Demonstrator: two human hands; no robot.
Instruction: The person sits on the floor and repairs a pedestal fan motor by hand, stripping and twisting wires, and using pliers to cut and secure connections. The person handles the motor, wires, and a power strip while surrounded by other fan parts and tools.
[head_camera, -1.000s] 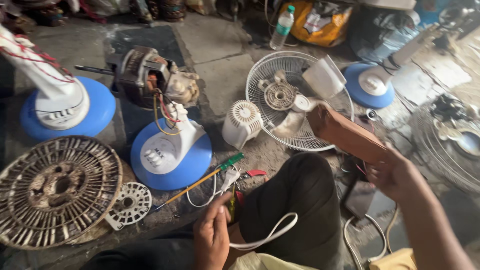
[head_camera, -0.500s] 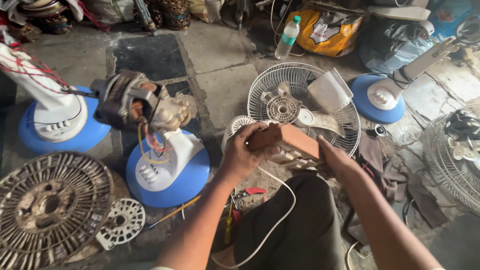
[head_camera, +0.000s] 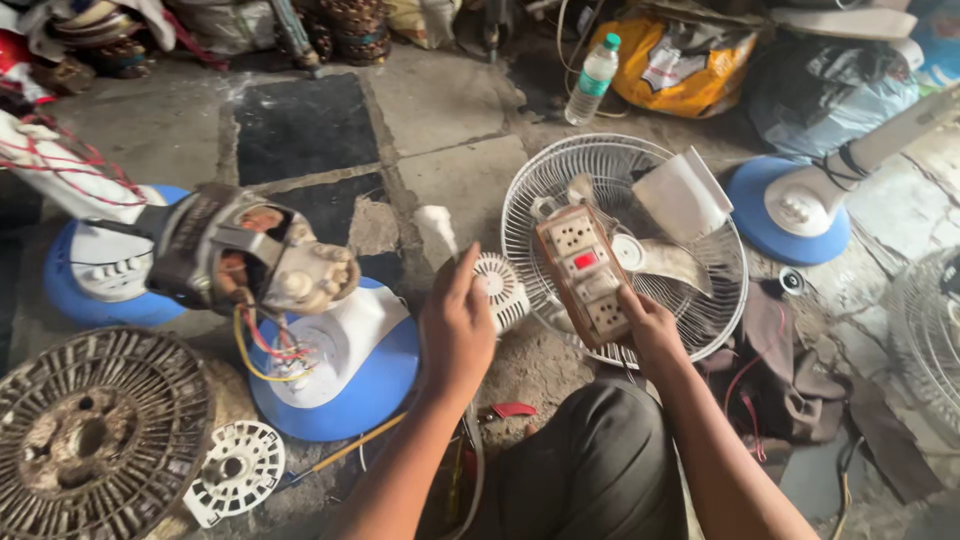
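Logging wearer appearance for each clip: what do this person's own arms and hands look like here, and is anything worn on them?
Both arms are bare from the frame's bottom edge to the fingertips: no sleeves show. The left hand and the right hand wear no gloves, and no watch, bracelet or ring is visible. No cables or markings show on either arm. Below them lies a knee in dark grey-olive trousers.

The right hand (head_camera: 648, 330) is gripping from below, fingers curled, forearm angling up from the lower right. The left hand (head_camera: 458, 330) is reaching forward, thumb raised, fingers closing together.
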